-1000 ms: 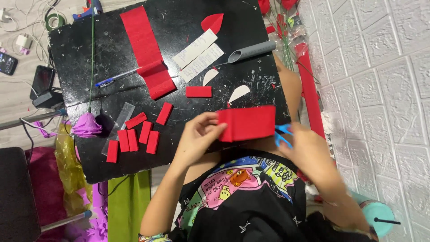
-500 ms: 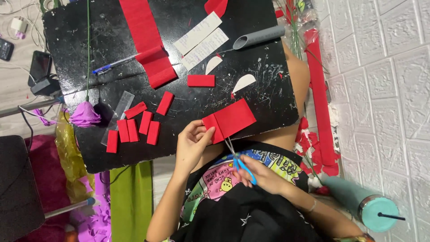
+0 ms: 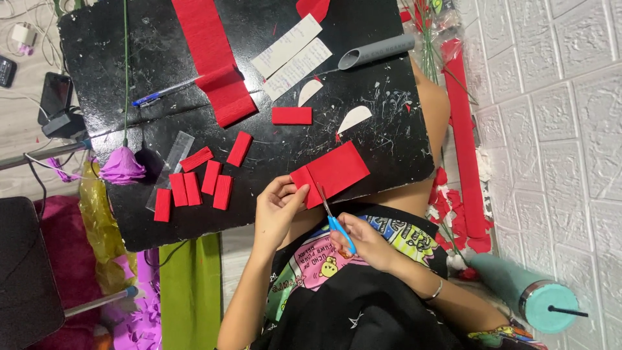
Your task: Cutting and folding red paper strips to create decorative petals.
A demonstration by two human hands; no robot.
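Observation:
My left hand pinches the near left end of a folded red crepe paper piece at the front edge of the black table. Small scissors with blue handles are in my right hand, and their blades reach into the paper's near edge beside my left thumb. To the left on the table lie several cut red paper strips.
A long red crepe strip, a blue pen, two white paper slips, white petal-shaped cutouts, a grey tube and a purple paper flower lie on the table. A teal bottle stands at right by the white wall.
The red paper came down from in front of me to the table's front edge. My right hand brought the scissors from the right up to the paper's near edge.

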